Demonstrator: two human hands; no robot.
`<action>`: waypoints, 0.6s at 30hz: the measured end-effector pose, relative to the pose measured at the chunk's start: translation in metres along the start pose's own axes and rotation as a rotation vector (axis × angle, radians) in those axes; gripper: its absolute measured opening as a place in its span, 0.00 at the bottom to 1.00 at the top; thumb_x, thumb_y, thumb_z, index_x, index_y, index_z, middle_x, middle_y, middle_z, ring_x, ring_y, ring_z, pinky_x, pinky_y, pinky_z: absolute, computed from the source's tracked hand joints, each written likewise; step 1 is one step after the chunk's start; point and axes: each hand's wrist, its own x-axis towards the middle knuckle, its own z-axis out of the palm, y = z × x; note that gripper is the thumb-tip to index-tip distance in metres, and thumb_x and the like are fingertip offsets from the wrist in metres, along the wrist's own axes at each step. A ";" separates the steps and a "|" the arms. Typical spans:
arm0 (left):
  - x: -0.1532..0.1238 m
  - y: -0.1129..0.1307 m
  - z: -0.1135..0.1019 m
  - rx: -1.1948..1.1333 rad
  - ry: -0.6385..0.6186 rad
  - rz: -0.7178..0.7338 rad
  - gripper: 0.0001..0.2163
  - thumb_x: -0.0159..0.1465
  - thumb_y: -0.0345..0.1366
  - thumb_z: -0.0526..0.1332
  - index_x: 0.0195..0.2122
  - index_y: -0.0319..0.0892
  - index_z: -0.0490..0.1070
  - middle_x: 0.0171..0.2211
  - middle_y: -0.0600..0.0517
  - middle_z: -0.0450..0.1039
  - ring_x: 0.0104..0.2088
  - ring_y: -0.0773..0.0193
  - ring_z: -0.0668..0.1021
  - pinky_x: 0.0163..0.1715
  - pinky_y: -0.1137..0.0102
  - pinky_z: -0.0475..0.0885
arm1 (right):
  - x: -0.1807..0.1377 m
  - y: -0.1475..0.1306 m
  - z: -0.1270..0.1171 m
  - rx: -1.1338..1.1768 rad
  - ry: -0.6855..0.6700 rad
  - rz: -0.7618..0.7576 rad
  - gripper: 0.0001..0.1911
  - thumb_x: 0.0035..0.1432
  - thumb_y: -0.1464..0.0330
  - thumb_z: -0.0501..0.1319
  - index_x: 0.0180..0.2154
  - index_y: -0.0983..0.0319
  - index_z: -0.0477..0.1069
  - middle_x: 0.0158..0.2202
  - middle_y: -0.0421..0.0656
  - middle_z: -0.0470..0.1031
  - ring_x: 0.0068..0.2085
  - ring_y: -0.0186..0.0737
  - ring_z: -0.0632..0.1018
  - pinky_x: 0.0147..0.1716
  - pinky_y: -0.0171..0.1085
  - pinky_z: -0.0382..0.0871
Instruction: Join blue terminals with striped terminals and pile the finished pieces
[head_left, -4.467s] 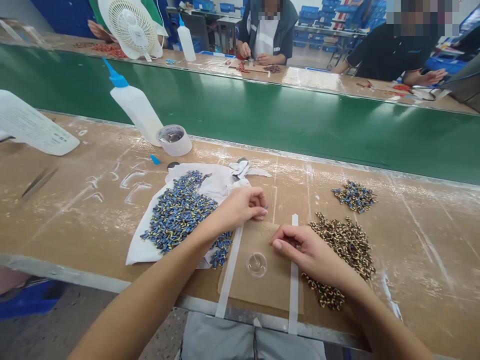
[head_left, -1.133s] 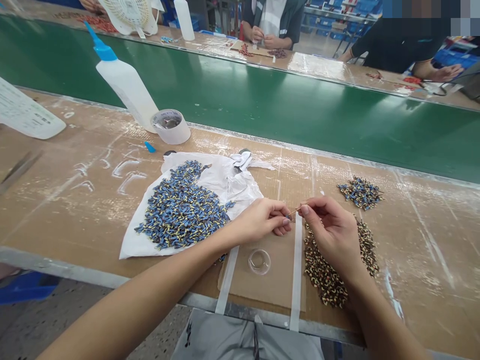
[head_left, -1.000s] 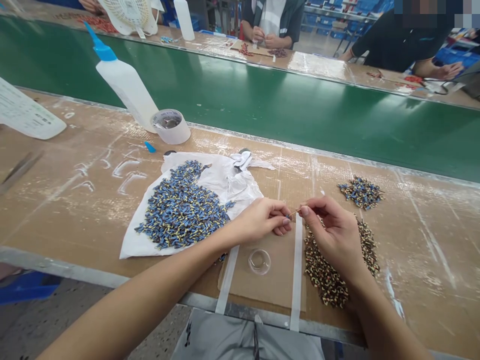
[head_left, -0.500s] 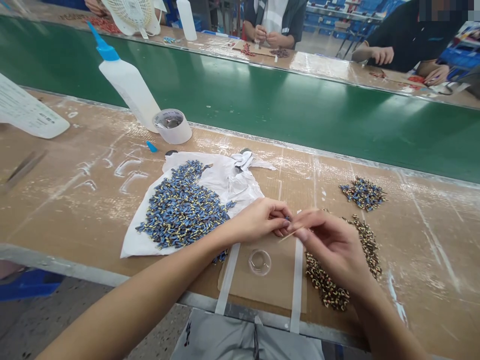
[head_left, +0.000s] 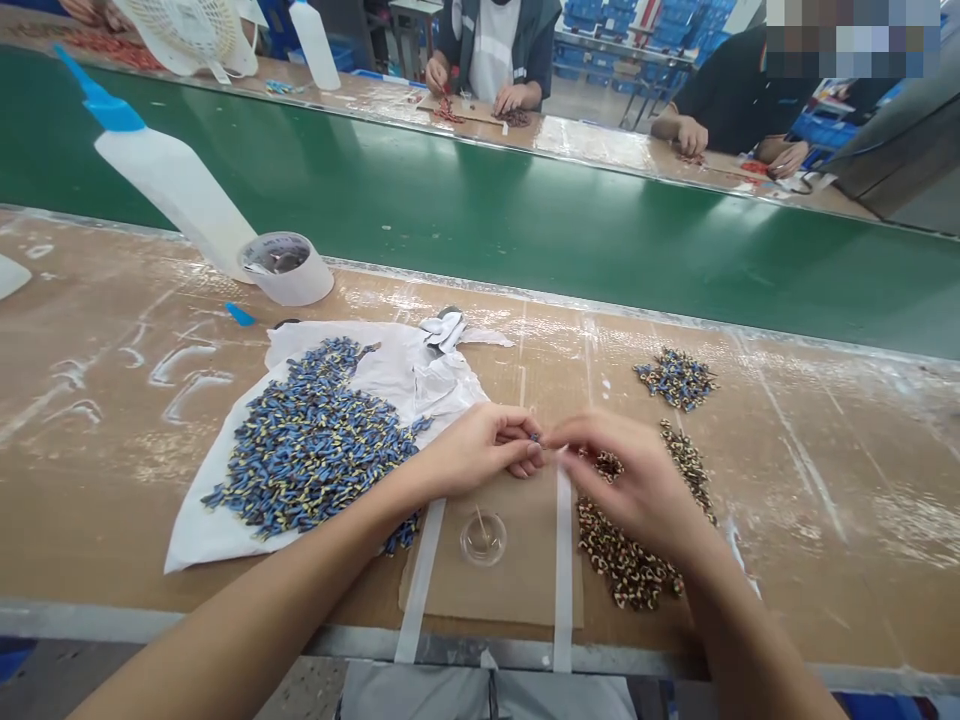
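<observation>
The left hand (head_left: 480, 445) is over the upper part of a cardboard sheet (head_left: 517, 590), its thumb and fingers pinching a small blue piece (head_left: 534, 438) at their tips. The right hand (head_left: 626, 470) is close by, fingertips bent toward that piece; it is blurred, so I cannot tell whether its fingers are pressed together, or whether they grip anything. Below the hands, a round clear dish (head_left: 491, 548) sits on the cardboard with a thin stick (head_left: 481, 518) leaning in it, between two pale tape strips (head_left: 562, 600). To the left, a large heap of blue and yellow pieces (head_left: 307, 440) covers much of a white sheet (head_left: 199, 525), with some spilling past its edge beside the left forearm. Partly under the right hand lies a brown and cream heap (head_left: 630, 565); a smaller mixed heap (head_left: 677, 380) is beyond it on the bench (head_left: 810, 590). Farther back at left stand a blue-tipped bottle (head_left: 176, 190) and, just beside it, a tape roll (head_left: 300, 288), with a small blue cap (head_left: 240, 315) nearby. Across a green strip (head_left: 465, 210), people work over small red heaps.
</observation>
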 end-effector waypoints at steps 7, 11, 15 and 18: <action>0.001 -0.005 0.001 -0.028 0.017 -0.029 0.06 0.64 0.32 0.58 0.40 0.35 0.70 0.33 0.45 0.77 0.30 0.67 0.77 0.33 0.71 0.74 | -0.008 0.064 -0.035 -0.388 0.153 0.443 0.05 0.58 0.66 0.61 0.32 0.60 0.74 0.30 0.42 0.75 0.30 0.40 0.74 0.31 0.40 0.65; 0.001 -0.003 0.002 -0.020 0.026 -0.028 0.06 0.64 0.32 0.58 0.39 0.35 0.70 0.32 0.46 0.77 0.30 0.68 0.77 0.33 0.71 0.74 | -0.007 0.071 -0.026 -0.447 0.109 0.433 0.05 0.56 0.67 0.61 0.28 0.60 0.72 0.31 0.43 0.72 0.32 0.42 0.74 0.33 0.40 0.65; 0.001 -0.002 0.003 -0.019 0.029 -0.038 0.06 0.64 0.31 0.58 0.39 0.35 0.71 0.32 0.46 0.76 0.30 0.67 0.77 0.33 0.70 0.74 | -0.005 0.069 -0.019 -0.509 0.092 0.377 0.04 0.57 0.70 0.59 0.29 0.60 0.71 0.33 0.45 0.72 0.36 0.43 0.74 0.35 0.40 0.66; 0.001 -0.002 0.004 -0.016 0.035 -0.038 0.06 0.63 0.31 0.58 0.39 0.35 0.71 0.32 0.46 0.76 0.29 0.68 0.77 0.33 0.70 0.74 | -0.004 0.067 -0.017 -0.544 0.100 0.367 0.05 0.57 0.71 0.58 0.29 0.60 0.69 0.32 0.44 0.73 0.36 0.44 0.74 0.35 0.40 0.66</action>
